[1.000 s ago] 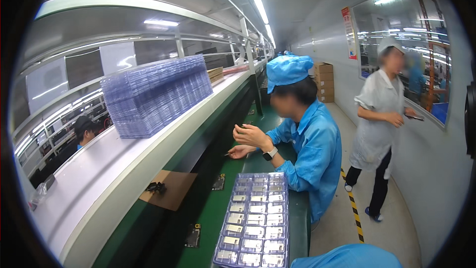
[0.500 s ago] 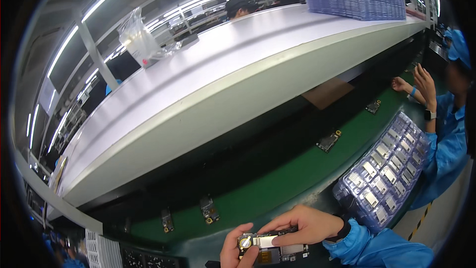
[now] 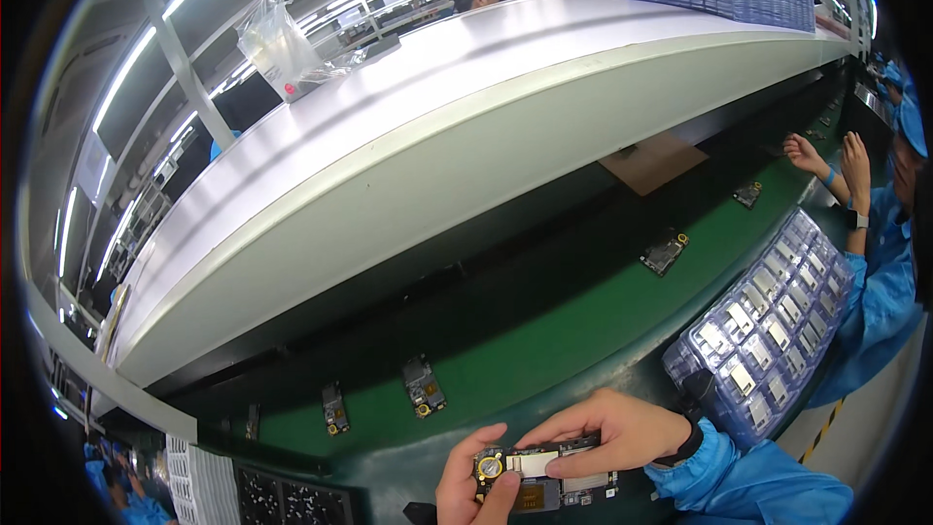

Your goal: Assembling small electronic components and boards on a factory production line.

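Note:
Low in the view, my left hand (image 3: 465,486) grips the left end of a dark circuit board (image 3: 539,499), its thumb on top beside a round gold-ringed part (image 3: 489,468). A pale, flat rectangular piece (image 3: 533,465) lies across the upper part of the board. My right hand (image 3: 627,436), coming from a blue sleeve with a black wristband, holds the board's far edge, its thumb pressing on the right end of that pale piece. Fingers of both hands hide parts of the board's edges.
Several similar boards (image 3: 424,387) lie on the green belt (image 3: 544,350). To the right is a clear plastic tray (image 3: 690,355) of pale rectangular pieces; beyond it, a co-worker's hands (image 3: 855,170). A white shelf (image 3: 389,151) overhangs the belt. Black bins (image 3: 292,498) stand lower left.
The whole view has shifted slightly, so most things sit a little further right. Both my hands stay on the board, and my right thumb remains on the pale piece.

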### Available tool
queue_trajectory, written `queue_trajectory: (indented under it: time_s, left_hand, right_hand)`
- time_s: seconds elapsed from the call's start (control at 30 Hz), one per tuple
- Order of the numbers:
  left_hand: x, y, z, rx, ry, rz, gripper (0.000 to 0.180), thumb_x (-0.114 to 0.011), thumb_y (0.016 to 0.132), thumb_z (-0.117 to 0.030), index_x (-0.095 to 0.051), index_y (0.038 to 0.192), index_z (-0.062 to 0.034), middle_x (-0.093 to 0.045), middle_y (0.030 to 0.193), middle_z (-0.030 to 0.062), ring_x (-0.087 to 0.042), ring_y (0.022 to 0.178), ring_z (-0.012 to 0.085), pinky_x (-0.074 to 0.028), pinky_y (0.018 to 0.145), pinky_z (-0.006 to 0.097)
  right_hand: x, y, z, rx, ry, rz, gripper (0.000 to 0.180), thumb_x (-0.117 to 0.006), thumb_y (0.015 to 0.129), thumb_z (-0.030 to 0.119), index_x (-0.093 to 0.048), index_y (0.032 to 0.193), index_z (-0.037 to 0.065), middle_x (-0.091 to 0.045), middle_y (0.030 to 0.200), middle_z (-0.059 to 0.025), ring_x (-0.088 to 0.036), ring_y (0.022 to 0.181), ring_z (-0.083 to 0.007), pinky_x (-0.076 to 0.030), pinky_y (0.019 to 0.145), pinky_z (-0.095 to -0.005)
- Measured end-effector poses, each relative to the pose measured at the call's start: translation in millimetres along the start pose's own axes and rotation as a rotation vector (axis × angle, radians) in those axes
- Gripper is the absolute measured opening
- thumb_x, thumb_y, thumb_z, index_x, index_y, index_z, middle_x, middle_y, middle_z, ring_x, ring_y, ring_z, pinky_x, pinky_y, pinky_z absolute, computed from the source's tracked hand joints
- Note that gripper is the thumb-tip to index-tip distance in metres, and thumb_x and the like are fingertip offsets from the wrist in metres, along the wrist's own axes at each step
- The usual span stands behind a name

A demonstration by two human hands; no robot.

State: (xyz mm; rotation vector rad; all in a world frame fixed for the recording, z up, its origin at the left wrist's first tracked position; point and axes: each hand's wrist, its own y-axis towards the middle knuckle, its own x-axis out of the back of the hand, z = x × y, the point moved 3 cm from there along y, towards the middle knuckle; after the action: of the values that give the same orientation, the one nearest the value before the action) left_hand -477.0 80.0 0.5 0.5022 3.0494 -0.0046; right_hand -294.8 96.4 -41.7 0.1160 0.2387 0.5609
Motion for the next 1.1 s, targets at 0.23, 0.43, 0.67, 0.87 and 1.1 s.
queue_trajectory:
  time_s: [0.23,0.43,0.67,0.87,1.1]
  left_hand:
    - [-3,0,-6,-0.027,0.140,-0.006,0.043,-0.058,0.096,-0.006,-0.047,0.136,0.0041,-0.058,0.114,0.0070,-0.055,0.099,0.0124,-0.043,0.090,0.025]
    - [-1,1,-13,-0.134,0.361,-0.003,0.041,-0.058,0.097,-0.011,-0.049,0.135,0.0039,-0.059,0.111,0.0080,-0.055,0.098,0.0152,-0.044,0.090,0.027]
    - [2,-4,-10,-0.187,0.406,-0.065,0.040,-0.063,0.095,-0.009,-0.050,0.131,0.0034,-0.061,0.109,0.0088,-0.057,0.092,0.0121,-0.047,0.082,0.027]
    - [-2,1,-21,-0.368,0.628,-0.133,0.027,-0.070,0.090,-0.008,-0.060,0.112,0.0025,-0.068,0.091,0.0137,-0.064,0.075,0.0191,-0.051,0.069,0.030]
    - [-9,-1,-29,-0.468,0.666,-0.086,0.014,-0.072,0.085,-0.005,-0.064,0.094,0.0019,-0.068,0.087,0.0179,-0.067,0.072,0.0272,-0.052,0.066,0.031]
  right_hand:
    - [1,-4,9,0.002,-0.117,-0.012,0.035,-0.069,0.091,0.013,-0.064,0.124,0.002,-0.074,0.099,-0.0090,-0.068,0.088,-0.0109,-0.054,0.078,-0.0255]
    - [-1,0,11,-0.010,-0.190,-0.028,0.034,-0.072,0.090,0.011,-0.066,0.122,0.004,-0.075,0.089,-0.0065,-0.069,0.077,-0.0095,-0.053,0.069,-0.0239]
    - [-7,-1,20,0.222,-0.328,-0.094,0.025,-0.069,0.092,0.013,-0.068,0.116,0.004,-0.073,0.091,-0.0078,-0.070,0.078,-0.0191,-0.054,0.070,-0.0294]
    - [1,-3,19,0.407,-0.454,-0.185,0.016,-0.070,0.089,0.015,-0.069,0.100,0.004,-0.069,0.086,-0.0080,-0.064,0.083,-0.0261,-0.051,0.071,-0.0355]
    - [-2,-3,20,0.397,-0.449,-0.179,0.014,-0.077,0.082,0.005,-0.073,0.095,0.002,-0.070,0.085,-0.0085,-0.064,0.077,-0.0245,-0.050,0.066,-0.0340]
